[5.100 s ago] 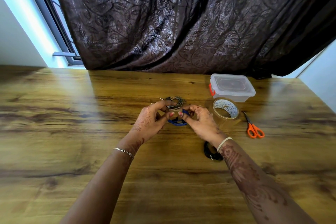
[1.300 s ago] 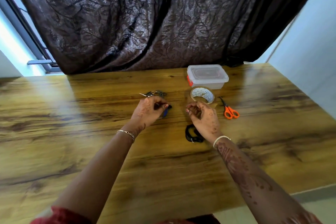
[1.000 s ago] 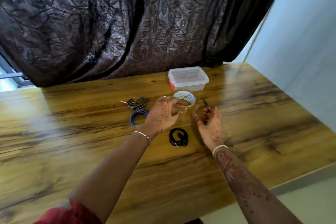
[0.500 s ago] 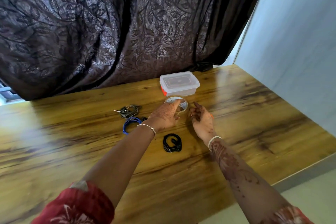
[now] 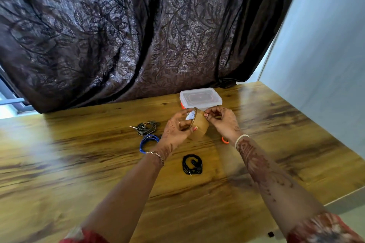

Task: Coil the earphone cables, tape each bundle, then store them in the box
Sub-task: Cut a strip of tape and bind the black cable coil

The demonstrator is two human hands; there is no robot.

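Note:
My left hand [image 5: 177, 128] grips the roll of clear tape [image 5: 199, 126], lifted off the table and tilted. My right hand [image 5: 221, 120] pinches at the roll's outer edge with curled fingers. Three coiled earphone cables lie on the wooden table [image 5: 79, 163]: a grey one [image 5: 146, 127] at the back, a blue one [image 5: 148, 143] partly behind my left wrist, and a black one [image 5: 192, 164] between my forearms. The clear plastic box [image 5: 200, 98] with its lid on stands just behind my hands.
The orange handle of the scissors [image 5: 224, 140] peeks out under my right wrist. A dark patterned curtain [image 5: 138, 35] hangs behind the table. The table's right edge [image 5: 345, 193] drops to the floor, with a pale wall to the right.
My left hand let go of the blue coil, which now lies on the table, and picked up the tape roll. My right hand came up to the roll's edge. The view swung right.

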